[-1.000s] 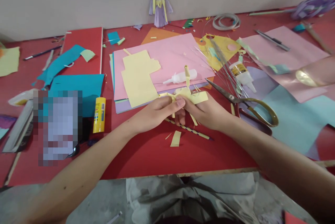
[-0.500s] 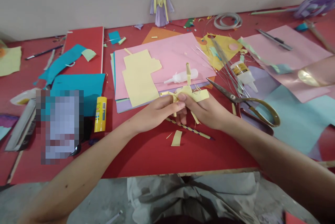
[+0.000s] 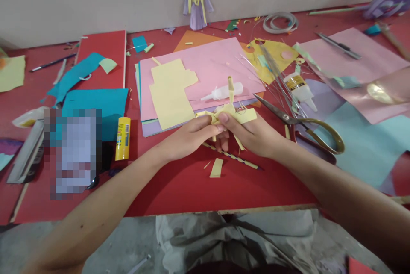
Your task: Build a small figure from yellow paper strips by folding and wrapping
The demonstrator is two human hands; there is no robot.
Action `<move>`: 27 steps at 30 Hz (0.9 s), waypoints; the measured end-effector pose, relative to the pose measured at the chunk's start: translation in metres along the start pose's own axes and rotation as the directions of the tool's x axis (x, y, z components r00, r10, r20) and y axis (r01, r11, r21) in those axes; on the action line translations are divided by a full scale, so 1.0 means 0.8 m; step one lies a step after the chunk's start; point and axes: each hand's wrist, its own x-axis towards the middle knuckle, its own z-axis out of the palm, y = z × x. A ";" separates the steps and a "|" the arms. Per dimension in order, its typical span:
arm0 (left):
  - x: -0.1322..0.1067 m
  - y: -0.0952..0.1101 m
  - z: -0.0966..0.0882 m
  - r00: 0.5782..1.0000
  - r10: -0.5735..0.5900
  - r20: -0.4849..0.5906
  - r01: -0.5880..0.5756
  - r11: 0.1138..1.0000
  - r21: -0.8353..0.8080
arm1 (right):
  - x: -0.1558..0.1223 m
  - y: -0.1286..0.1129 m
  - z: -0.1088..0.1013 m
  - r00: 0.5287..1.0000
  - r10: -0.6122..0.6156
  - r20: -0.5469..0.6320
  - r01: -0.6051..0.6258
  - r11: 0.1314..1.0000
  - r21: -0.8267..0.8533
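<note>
Between my two hands is a small yellow paper figure with rolled limbs and an upright rolled strip on top. My left hand pinches its left side, thumb pressed near the middle. On the other side my right hand grips it, the thumb meeting the left thumb. Part of the figure is hidden by the fingers. Below them a patterned pencil lies on the red table, beside a small yellow paper scrap. Just beyond the hands lies a white squeeze bottle on pink paper.
Scissors and a glue bottle lie to the right. At left are a yellow glue stick and teal paper. A purple paper figure leans on the wall. Another person's forearm reaches in at right.
The view has shifted very slightly. Both hands keep their hold on the yellow paper figure, with almost no visible movement.
</note>
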 end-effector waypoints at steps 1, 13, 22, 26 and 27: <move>0.000 0.000 0.000 1.000 0.003 0.001 -0.003 1.000 0.001 | 0.000 0.000 0.000 1.000 -0.001 0.000 0.001 1.000 -0.010; 0.001 0.000 0.003 0.999 0.038 -0.004 -0.037 0.997 0.063 | 0.001 0.000 -0.001 1.000 -0.023 0.001 0.023 0.998 -0.063; 0.002 -0.003 0.004 0.998 0.051 -0.031 -0.045 0.985 0.166 | 0.001 -0.001 -0.001 0.999 -0.042 0.010 0.043 0.992 -0.123; 0.001 -0.003 0.006 0.996 0.073 -0.052 -0.062 0.980 0.191 | 0.001 0.000 -0.002 0.998 -0.068 -0.006 0.066 0.982 -0.178; 0.001 -0.003 0.007 0.995 0.080 -0.056 -0.067 0.978 0.197 | 0.000 0.000 -0.002 0.997 -0.075 -0.011 0.071 0.978 -0.195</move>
